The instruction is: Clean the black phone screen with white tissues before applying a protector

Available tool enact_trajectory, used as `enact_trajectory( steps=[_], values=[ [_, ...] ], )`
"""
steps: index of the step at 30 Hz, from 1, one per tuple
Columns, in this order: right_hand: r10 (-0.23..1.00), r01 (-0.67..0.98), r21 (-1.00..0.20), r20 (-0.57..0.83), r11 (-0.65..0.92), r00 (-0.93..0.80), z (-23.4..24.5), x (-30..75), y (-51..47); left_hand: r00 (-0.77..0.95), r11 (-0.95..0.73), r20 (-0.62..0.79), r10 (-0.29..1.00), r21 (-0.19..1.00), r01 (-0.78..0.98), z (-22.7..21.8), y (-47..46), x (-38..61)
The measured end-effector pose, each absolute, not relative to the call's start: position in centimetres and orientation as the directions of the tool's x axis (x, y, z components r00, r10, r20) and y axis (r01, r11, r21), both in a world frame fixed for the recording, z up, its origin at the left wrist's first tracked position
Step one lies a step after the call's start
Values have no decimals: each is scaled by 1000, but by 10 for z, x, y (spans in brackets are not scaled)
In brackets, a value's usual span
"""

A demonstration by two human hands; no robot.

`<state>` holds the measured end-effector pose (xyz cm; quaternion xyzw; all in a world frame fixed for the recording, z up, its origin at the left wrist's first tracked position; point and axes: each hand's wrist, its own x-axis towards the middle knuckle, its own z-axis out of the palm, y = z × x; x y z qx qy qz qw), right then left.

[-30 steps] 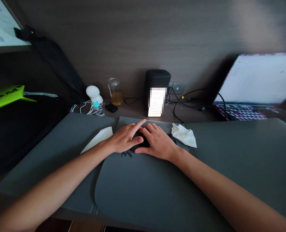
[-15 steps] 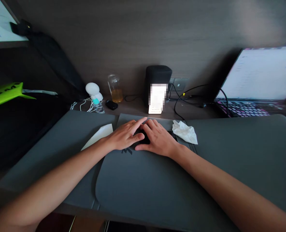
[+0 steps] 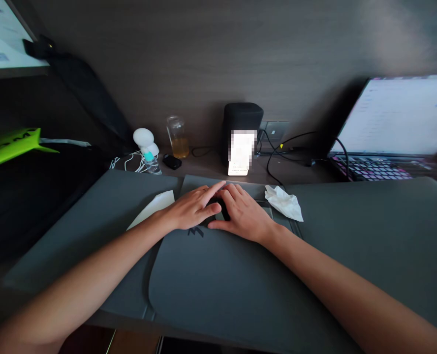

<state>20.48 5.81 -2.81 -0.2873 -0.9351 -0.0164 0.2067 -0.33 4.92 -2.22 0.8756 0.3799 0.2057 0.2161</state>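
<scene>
My left hand lies flat on the grey desk mat, fingers apart and the index finger stretched forward. My right hand lies flat beside it, fingers stretched out and the thumb pointing left. Between the two hands sits a small black object, mostly covered; both hands touch it. What it is cannot be made out. A grey rectangular pad lies under the fingertips.
A folded white paper lies left of the hands and a crumpled tissue right of them. Behind stand a black speaker, a jar of amber liquid, a white mushroom figure, cables and an open laptop.
The hands stay almost still on the black object; only the view shifts slightly.
</scene>
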Motion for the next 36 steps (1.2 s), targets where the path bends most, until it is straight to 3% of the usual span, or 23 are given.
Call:
enact_trajectory(
  steps=[6, 8, 10, 13, 17, 23, 28, 30, 33, 36],
  values=[
    [535, 528, -144, 423, 837, -732, -6, 211, 46, 610, -605, 238, 756, 610, 512, -24, 49, -4],
    [585, 533, -261, 498, 805, -640, 10, 219, 43, 584, -584, 257, 770, 651, 484, -25, 48, -3],
    [683, 515, -459, 580, 724, -443, 26, 230, 44, 558, -561, 254, 790, 666, 492, -26, 47, -1],
    [814, 303, -756, 552, 580, -180, 39, 243, 52, 543, -564, 247, 802, 612, 555, -24, 46, 3],
    [871, 4, -882, 466, 472, -159, 34, 245, 61, 528, -619, 343, 777, 569, 541, -19, 41, 9],
    [889, -46, -915, 401, 402, -221, 20, 230, 52, 477, -611, 394, 786, 614, 500, -14, 36, 13],
    [865, 1, -896, 428, 444, -262, 17, 238, 61, 450, -614, 417, 790, 543, 574, -12, 41, 7],
    [878, 100, -887, 419, 450, -231, 21, 253, 70, 385, -591, 462, 799, 485, 645, -12, 47, 2],
    [948, 457, -833, 245, 313, -202, 30, 287, 85, 305, -496, 465, 831, 371, 785, -12, 56, -6],
    [930, 736, -569, 199, 366, -308, 32, 321, 96, 258, -403, 453, 853, 258, 878, -13, 63, -11]
  ],
)
